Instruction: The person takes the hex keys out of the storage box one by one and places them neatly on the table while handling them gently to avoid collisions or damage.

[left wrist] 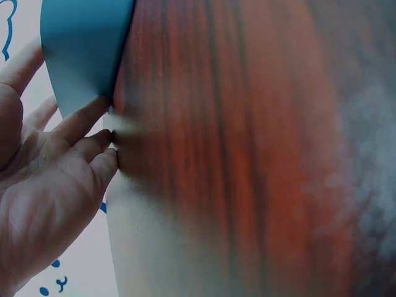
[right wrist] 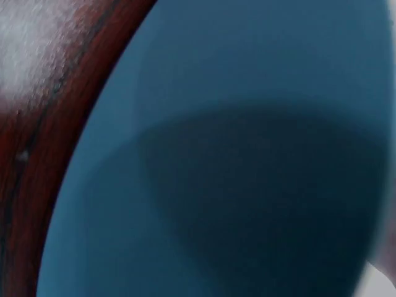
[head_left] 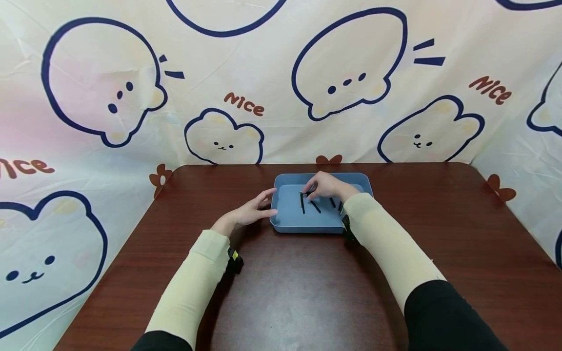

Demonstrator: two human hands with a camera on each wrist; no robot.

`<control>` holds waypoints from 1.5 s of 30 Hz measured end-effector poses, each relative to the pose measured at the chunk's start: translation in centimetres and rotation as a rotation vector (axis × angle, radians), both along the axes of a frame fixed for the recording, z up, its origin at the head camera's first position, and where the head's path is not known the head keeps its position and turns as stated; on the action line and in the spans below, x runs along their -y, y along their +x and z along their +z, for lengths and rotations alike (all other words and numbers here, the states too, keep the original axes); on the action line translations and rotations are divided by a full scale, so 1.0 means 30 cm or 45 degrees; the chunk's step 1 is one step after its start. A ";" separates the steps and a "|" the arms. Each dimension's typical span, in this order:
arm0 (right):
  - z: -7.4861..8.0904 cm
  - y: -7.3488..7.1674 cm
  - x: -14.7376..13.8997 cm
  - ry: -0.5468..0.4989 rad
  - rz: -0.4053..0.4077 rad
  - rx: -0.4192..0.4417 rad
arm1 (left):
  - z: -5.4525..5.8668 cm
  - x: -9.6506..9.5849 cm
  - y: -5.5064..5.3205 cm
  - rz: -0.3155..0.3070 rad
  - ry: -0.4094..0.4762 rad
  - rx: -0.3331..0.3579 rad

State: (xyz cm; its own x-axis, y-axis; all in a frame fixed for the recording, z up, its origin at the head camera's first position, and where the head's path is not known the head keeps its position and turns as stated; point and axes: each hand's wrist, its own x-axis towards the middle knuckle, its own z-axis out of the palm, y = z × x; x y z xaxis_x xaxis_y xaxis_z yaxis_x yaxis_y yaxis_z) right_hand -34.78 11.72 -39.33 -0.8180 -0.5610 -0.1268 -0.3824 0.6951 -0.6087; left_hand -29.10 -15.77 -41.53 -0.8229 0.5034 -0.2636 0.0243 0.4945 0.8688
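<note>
A shallow blue tray [head_left: 307, 223] sits toward the far side of the table, with several thin black sticks [head_left: 315, 207] lying in it. My right hand [head_left: 327, 185] reaches over the tray from the right, thumb and forefinger pinching a small black stick [head_left: 309, 193] close above its floor. One near-vertical stick [head_left: 303, 204] lies just beneath those fingertips. At the tray's left side, my left hand [head_left: 248, 212] has its fingers spread, fingertips right at the wall. In the left wrist view the left hand [left wrist: 52, 167] shows its palm and extended fingers beside the tray wall [left wrist: 86, 55].
The dark brown wooden table [head_left: 281, 292] reaches to a cloth backdrop [head_left: 281, 87] with cartoon bears behind it. In the right wrist view the blue tray [right wrist: 260, 62] fills most of the picture under a broad shadow, and the right hand's fingers are out of sight.
</note>
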 end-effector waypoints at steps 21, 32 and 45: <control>-0.010 -0.007 0.022 0.045 -0.079 -0.007 | -0.002 0.002 -0.003 -0.004 -0.016 -0.007; -0.016 -0.007 0.045 0.045 -0.077 -0.006 | 0.010 -0.001 0.011 0.002 -0.016 -0.012; -0.030 -0.006 0.052 0.023 -0.098 -0.013 | 0.001 0.003 0.009 -0.025 0.003 -0.030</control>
State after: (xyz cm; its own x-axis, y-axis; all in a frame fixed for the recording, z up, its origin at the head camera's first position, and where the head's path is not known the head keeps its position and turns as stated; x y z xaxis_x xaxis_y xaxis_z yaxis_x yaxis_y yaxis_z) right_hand -34.98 10.16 -40.22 -0.8600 -0.4940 -0.1279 -0.3334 0.7337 -0.5920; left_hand -28.82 -15.85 -41.49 -0.8188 0.5201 -0.2430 0.0546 0.4918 0.8690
